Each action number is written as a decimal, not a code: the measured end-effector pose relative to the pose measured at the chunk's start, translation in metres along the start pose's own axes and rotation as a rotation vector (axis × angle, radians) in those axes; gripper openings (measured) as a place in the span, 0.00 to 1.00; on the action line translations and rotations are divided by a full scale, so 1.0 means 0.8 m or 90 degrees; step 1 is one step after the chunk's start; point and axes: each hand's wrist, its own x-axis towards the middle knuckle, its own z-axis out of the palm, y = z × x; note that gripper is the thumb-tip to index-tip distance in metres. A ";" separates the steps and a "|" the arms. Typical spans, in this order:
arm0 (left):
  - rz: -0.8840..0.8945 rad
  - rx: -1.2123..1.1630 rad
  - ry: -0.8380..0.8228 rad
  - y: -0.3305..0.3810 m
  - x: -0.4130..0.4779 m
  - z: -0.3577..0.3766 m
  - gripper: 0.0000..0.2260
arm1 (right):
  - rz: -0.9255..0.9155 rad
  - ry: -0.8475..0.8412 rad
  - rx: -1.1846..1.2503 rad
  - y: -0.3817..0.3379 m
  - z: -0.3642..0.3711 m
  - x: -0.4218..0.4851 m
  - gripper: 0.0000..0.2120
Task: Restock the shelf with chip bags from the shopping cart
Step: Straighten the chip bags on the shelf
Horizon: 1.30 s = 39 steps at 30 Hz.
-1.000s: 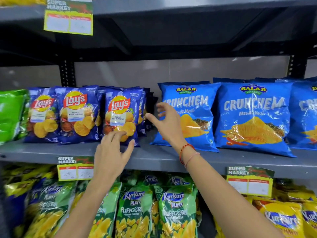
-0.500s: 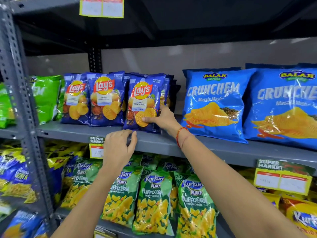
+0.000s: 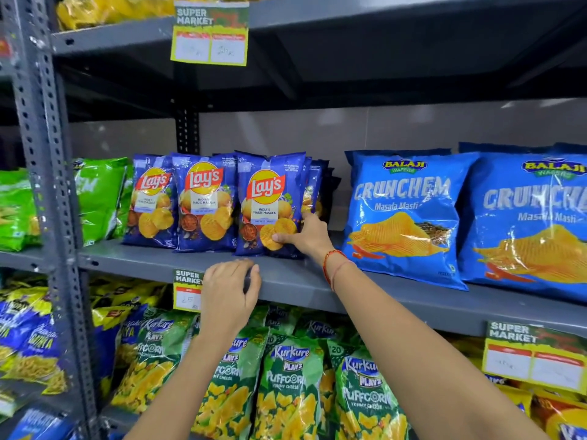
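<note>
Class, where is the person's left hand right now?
In the head view, the left hand rests on the middle shelf's front edge, beside the price tag.

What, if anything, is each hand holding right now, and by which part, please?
The right hand pinches the front Lay's bag at its lower right corner. The left hand holds nothing; it rests on the shelf edge.

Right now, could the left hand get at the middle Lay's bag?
Probably yes. The left hand rests on the shelf edge just below and right of the middle Lay's bag, with nothing between them; the right hand holds the neighbouring bag.
</note>
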 end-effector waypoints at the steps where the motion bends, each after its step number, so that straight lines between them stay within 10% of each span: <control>1: -0.001 0.001 0.006 0.000 -0.001 0.001 0.19 | 0.005 -0.004 0.002 0.002 0.000 0.000 0.28; 15: 0.003 0.005 0.013 -0.004 -0.002 0.006 0.20 | -0.010 0.046 -0.016 -0.001 -0.011 -0.021 0.38; 28: -0.018 -0.260 0.068 0.097 0.071 0.008 0.20 | -0.184 0.511 -0.146 0.001 -0.150 -0.064 0.20; 32: -0.068 -0.425 -0.034 0.146 0.116 0.046 0.21 | -0.092 0.624 -0.167 0.022 -0.196 -0.069 0.26; 39: -0.375 -0.809 -0.406 0.190 0.170 0.103 0.37 | 0.133 0.437 -0.059 0.049 -0.217 -0.059 0.45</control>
